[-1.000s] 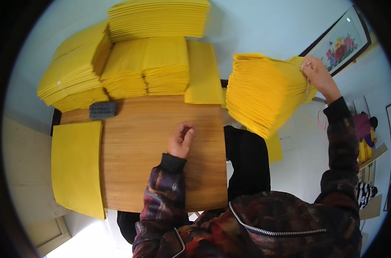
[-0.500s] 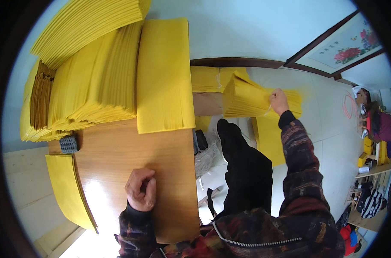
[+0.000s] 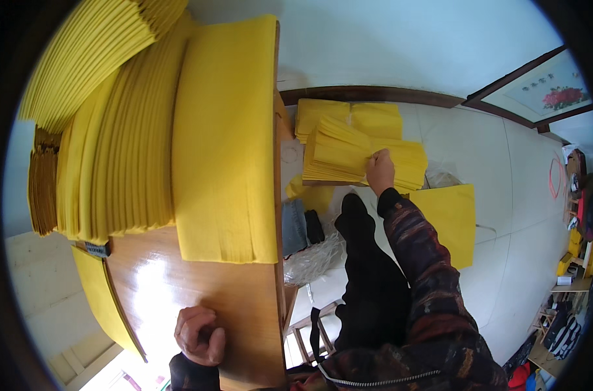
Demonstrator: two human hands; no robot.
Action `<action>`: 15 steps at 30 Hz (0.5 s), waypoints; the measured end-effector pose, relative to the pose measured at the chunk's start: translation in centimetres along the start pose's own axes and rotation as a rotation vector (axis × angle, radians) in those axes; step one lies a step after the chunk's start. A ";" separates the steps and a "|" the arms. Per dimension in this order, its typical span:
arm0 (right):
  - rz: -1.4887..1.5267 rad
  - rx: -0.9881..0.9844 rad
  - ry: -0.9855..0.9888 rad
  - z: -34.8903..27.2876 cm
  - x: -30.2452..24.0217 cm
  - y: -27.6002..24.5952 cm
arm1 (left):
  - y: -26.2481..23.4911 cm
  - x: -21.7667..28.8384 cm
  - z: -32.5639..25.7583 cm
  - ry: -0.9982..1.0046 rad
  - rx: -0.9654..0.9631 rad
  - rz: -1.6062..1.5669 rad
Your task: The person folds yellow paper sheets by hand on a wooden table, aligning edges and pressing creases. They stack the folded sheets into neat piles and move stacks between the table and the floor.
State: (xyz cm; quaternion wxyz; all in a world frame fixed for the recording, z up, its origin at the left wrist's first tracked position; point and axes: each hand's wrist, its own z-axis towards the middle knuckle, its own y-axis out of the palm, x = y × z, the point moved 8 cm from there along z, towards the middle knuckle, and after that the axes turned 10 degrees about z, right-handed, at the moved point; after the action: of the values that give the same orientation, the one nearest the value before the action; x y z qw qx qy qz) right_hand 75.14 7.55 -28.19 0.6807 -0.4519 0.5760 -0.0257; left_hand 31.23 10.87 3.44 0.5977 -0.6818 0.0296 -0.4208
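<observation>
My right hand [image 3: 380,171] is closed on the pinched middle of a bundle of yellow paper [image 3: 339,153], low over the floor. The bundle's layered ends fan out on both sides of the fist. Just behind it lies another yellow bundle [image 3: 376,119], tied round its middle. On the wooden table [image 3: 234,303], my left hand [image 3: 200,335] rests with its fingers curled in and nothing visible in them. A tall folded stack of yellow paper [image 3: 228,143] stands on the table beyond that hand, beside thick rows of layered yellow sheets [image 3: 123,163].
Flat yellow sheets [image 3: 445,221] lie on the floor right of my forearm. Clear crumpled plastic [image 3: 317,259] sits beside the table near my black-clad leg [image 3: 371,280]. More yellow sheets [image 3: 107,300] hang at the table's left edge. A framed flower picture [image 3: 537,91] leans by the wall.
My right hand has brought the yellow bundle leftward and down, close to the tied bundle on the floor. My left hand stays curled on the table. The whole view has shifted.
</observation>
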 end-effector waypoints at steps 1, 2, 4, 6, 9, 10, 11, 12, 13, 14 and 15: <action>0.004 0.001 -0.008 -0.2 0.2 0.2 | 0.0 0.1 0.0 0.010 -0.007 0.006; 0.010 0.000 -0.018 -0.3 0.4 0.6 | 0.1 0.1 0.1 0.020 -0.014 0.031; 0.112 0.007 -0.052 -1.1 1.1 1.1 | 0.0 0.3 0.1 0.027 -0.021 0.055; 0.130 0.010 -0.086 -2.0 1.9 2.1 | 0.1 0.2 0.0 0.020 -0.041 0.078; 0.233 -0.101 -0.050 -4.0 3.7 5.0 | 0.2 0.0 -0.2 0.011 -0.042 0.087; 0.225 -0.103 -0.082 -4.4 3.9 5.5 | 0.3 -0.1 -0.4 0.013 -0.047 0.090; 0.212 -0.109 -0.076 -4.7 4.3 6.1 | 0.3 -0.2 -0.4 0.015 -0.050 0.087; 0.195 -0.129 -0.028 -4.8 4.9 6.6 | 0.3 -0.1 -0.5 0.062 -0.055 0.142; 0.182 -0.119 -0.073 -4.9 4.8 6.6 | 0.3 0.0 -0.5 0.112 -0.060 0.185; 0.159 -0.119 -0.073 -4.8 4.9 6.6 | 0.5 0.2 -0.6 0.166 -0.067 0.221; 0.132 -0.095 -0.045 -4.5 5.0 6.5 | 0.5 -0.1 -0.6 0.160 -0.073 0.220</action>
State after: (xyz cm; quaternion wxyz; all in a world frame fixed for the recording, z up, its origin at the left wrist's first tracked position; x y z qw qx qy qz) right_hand 70.08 5.95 -35.87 0.6716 -0.4450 0.5896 0.0570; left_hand 31.07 10.28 2.92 0.6107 -0.6602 0.1671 -0.4042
